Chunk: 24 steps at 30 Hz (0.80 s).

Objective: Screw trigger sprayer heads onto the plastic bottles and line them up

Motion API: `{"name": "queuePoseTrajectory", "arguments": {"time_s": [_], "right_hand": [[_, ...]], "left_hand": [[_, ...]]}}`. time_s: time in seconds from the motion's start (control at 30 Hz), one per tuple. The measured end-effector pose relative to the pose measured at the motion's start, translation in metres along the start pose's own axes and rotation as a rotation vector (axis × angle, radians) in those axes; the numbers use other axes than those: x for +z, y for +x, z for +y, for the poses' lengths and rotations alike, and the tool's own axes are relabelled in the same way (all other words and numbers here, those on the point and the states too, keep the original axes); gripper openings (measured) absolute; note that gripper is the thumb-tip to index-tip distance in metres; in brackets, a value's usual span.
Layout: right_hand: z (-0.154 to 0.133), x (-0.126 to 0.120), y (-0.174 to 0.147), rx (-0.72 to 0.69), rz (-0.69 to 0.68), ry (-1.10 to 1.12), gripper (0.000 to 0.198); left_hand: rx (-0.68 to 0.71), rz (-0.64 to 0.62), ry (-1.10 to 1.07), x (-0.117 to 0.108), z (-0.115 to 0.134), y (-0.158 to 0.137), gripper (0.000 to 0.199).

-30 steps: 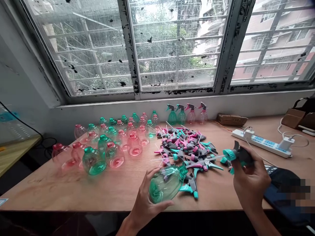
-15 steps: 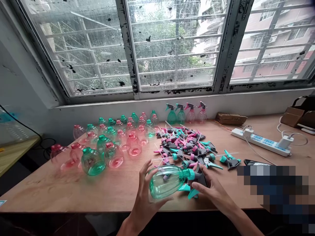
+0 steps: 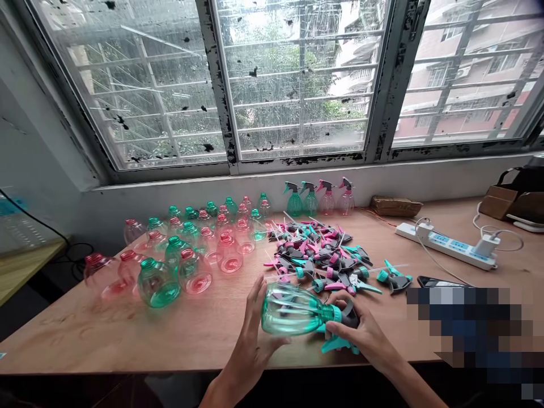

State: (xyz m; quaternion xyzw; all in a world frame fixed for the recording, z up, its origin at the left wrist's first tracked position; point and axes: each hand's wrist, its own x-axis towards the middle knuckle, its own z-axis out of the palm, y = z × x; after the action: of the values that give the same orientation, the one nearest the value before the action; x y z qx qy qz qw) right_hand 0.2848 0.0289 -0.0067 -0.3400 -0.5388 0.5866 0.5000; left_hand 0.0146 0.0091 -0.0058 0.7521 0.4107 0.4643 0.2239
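Observation:
A clear green spray bottle (image 3: 293,309) lies nearly level in the air above the table's front edge. My left hand (image 3: 250,340) cups its rounded base, fingers behind it and thumb below. At the neck, my right hand (image 3: 368,328) pinches the turquoise collar of a grey and turquoise trigger sprayer (image 3: 349,315), which sits on the bottle's mouth. Its turquoise trigger hangs downward. Whether the collar is fully threaded I cannot tell. Just beyond my hands spreads a pile of pink, grey and turquoise trigger sprayers (image 3: 314,249), their thin tubes sticking out.
Several open green and pink bottles (image 3: 195,272) stand on the left of the wooden table (image 3: 106,334). Bottles fitted with sprayers (image 3: 326,201) line the back wall. To the right are a brown packet (image 3: 395,206), a white power strip (image 3: 446,246) with cables, and a phone (image 3: 437,281).
The bottle has turned closer to level. My right thumb and fingers have shifted onto the collar, and the sprayer has rotated slightly. My left hand still supports the base.

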Motion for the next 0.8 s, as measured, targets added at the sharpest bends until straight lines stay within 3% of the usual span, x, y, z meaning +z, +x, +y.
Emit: {"name": "queuePoseTrajectory", "arguments": {"time_s": [0.13,0.3,0.5,0.57,0.7,0.8], "right_hand": [[0.0,-0.001,0.001,-0.002,-0.011,-0.005,0.04],[0.001,-0.001,-0.002,0.012,-0.029,-0.031,0.041],[0.001,-0.004,-0.003,0.119,-0.08,-0.042,0.047],[0.002,-0.005,-0.003,0.121,-0.098,-0.035,0.048],[0.005,-0.004,-0.003,0.115,-0.11,-0.048,0.05],[0.006,-0.004,-0.003,0.12,-0.115,-0.059,0.05]], "left_hand": [[-0.027,-0.003,-0.005,0.002,-0.005,-0.003,0.083],[-0.089,-0.084,-0.054,-0.001,0.004,-0.002,0.107],[-0.043,-0.035,-0.019,0.0,0.002,0.0,0.075],[-0.024,-0.008,-0.034,0.001,0.002,0.0,0.073],[-0.05,-0.028,-0.062,-0.001,0.006,0.0,0.101],[-0.066,-0.049,-0.056,-0.002,0.009,0.001,0.106]]}}
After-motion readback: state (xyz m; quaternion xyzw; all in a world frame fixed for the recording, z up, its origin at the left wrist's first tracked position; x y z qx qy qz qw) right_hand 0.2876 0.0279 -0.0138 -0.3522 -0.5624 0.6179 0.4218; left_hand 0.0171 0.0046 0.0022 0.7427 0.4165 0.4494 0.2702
